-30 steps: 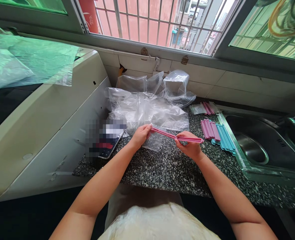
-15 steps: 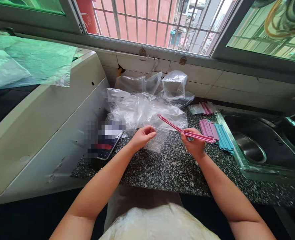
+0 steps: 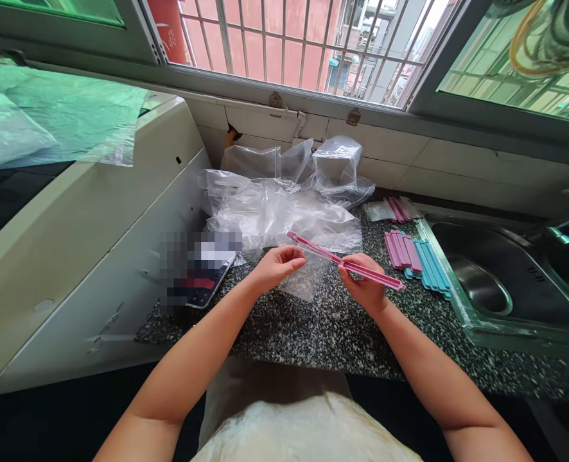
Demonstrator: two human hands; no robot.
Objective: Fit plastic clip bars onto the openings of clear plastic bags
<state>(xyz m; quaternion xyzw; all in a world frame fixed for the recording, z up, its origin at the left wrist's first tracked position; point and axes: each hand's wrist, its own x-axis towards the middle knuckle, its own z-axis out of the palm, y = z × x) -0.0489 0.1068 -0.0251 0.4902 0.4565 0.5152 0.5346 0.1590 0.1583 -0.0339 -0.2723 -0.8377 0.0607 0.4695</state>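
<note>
My right hand grips a pink bag-sealing clip near its middle, where its two arms join. The clip is unfolded into a long strip, and its far arm reaches up and left towards my left hand. The thumb and fingers of that hand are pinched together at the edge of a small clear plastic bag, which hangs over the speckled counter. To the right of my right hand lie several pink clips and several blue clips, side by side.
Crumpled clear plastic bags are heaped against the tiled wall. A phone, partly blurred, lies at left beside a white appliance. A metal sink bounds the right side. Another clip packet lies behind the clips.
My right hand has moved left and slightly down with the pink clip, bringing the clip's far end closer to my left hand. My left hand has shifted slightly right with the small bag.
</note>
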